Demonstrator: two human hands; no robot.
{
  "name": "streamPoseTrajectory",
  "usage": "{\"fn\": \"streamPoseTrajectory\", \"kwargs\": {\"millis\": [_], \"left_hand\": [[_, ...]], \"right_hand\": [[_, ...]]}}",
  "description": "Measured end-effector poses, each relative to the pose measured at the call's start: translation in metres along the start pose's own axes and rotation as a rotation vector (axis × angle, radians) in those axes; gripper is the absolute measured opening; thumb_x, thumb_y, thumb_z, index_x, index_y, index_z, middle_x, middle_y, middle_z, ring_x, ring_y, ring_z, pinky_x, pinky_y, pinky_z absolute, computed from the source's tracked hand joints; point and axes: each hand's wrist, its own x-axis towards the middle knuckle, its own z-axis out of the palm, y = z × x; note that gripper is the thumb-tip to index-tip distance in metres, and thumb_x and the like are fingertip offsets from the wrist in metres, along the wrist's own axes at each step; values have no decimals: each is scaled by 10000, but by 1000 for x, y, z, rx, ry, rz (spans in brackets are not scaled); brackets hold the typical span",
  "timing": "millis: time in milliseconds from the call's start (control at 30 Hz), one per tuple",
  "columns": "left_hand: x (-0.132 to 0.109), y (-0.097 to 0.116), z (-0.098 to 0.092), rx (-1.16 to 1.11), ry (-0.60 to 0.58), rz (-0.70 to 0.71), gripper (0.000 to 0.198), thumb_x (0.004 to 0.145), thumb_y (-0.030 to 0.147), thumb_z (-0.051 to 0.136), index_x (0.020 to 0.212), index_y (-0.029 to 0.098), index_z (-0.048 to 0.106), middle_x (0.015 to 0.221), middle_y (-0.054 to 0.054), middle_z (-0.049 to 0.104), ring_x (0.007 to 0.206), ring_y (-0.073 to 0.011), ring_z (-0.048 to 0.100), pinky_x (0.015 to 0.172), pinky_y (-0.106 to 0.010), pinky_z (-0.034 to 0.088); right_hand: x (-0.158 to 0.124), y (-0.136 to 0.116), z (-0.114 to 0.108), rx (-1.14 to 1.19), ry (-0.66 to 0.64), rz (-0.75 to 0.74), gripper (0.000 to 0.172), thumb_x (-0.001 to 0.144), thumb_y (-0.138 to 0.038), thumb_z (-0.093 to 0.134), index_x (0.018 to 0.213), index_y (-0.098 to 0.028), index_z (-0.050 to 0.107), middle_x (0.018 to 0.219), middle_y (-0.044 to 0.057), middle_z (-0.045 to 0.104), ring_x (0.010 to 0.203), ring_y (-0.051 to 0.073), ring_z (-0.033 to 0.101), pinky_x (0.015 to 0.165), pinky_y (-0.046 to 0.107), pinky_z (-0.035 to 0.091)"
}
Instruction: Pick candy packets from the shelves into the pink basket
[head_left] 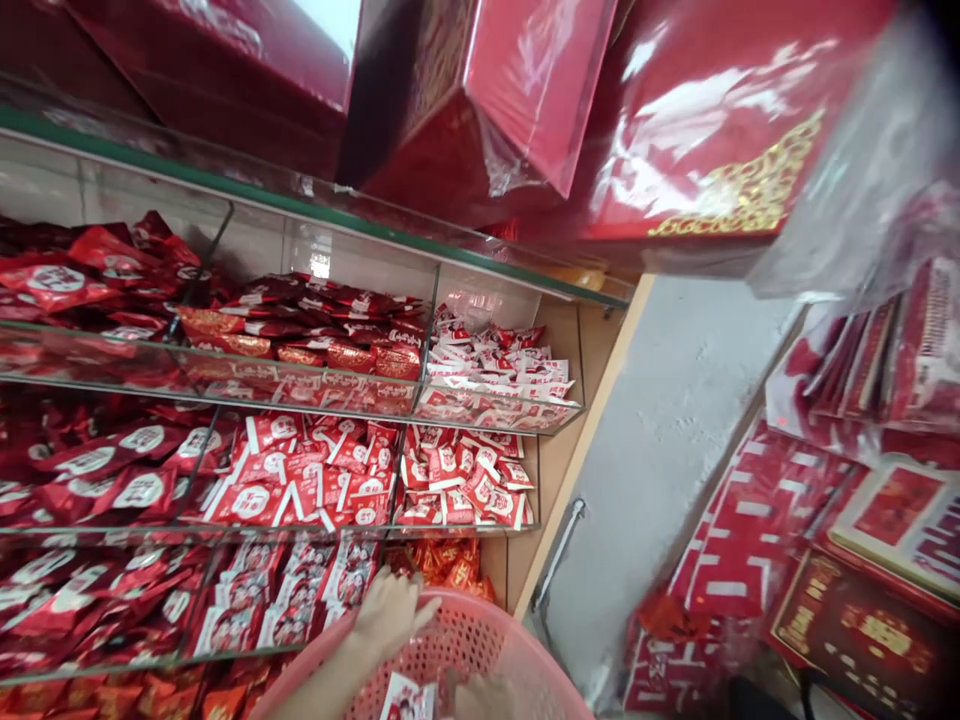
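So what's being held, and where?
Cannot tell: the left hand lies at the rim of the round pink plastic basket; the right hand is mostly cut off.

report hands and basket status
Left hand open, resting on pink basket rim. Right hand low inside basket, grip unclear. One red-and-white packet beside it.

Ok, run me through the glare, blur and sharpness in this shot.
Head view: strong glare on the wrapped red boxes overhead; clear plastic at top right smeared by blur; glass shelf shows a pale sheen; packets mid-frame fairly sharp; left hand at the pink basket slightly soft, evenly lit, no hard shadows.
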Motion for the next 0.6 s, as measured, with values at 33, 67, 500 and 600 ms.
{"fn": "streamPoseTrajectory", "kwargs": {"millis": [33,67,500,600], "left_hand": [[0,-1,1,-7,4,-8,616,885,529,199,1102,148,631,833,-141,705,883,-268,637,910,-428,383],[0,-1,2,-18,13,-7,585,888,509,207,1108,168,629,853,-135,705,885,-263,633,925,-433,373],[3,-1,0,-117,-65,-59,617,850,551,216,1173,207,613,986,-167,694,984,-316,617,1000,-524,343],[3,-2,4,-123,-48,-59,593,844,555,235,1161,236,621,975,-157,697,977,-315,625,995,-535,351]], "right_hand": [[-5,1,-18,-1,-65,21,317,783,-64,444,989,-141,671,905,144,711,874,273,677,732,353,518],[-12,3,-38,8,-96,-23,301,794,-115,484,1035,-152,660,999,139,695,967,270,649,806,349,498],[-47,33,-331,279,943,-394,261,897,-333,412,889,-163,611,742,0,644,660,109,569,638,220,401],[-18,32,-369,183,1038,-309,242,881,-238,420,1005,-142,604,885,43,657,816,146,589,741,252,415]]}}
